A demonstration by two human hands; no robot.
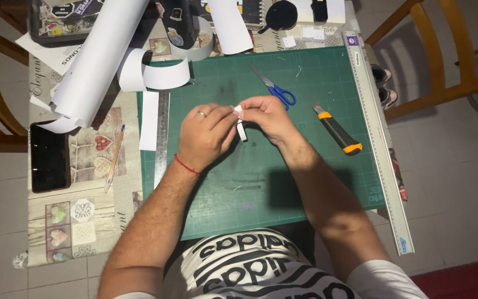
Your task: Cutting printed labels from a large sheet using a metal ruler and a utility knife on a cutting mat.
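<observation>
Both hands, left hand and right hand, pinch a small white paper strip between fingertips, just above the green cutting mat. On the mat: blue scissors beyond the hands, orange-black utility knife right of them. Steel ruler along mat's left edge.

My left hand sits just left of the frame's centre, knuckles up, fingers curled inward, thumb and forefinger pinched together at their tips. My right hand meets it from the right, fingertips touching the left ones, also closed in a pinch. Both forearms run down toward the lower edge, spreading apart like a V, wrists slightly bent.
</observation>
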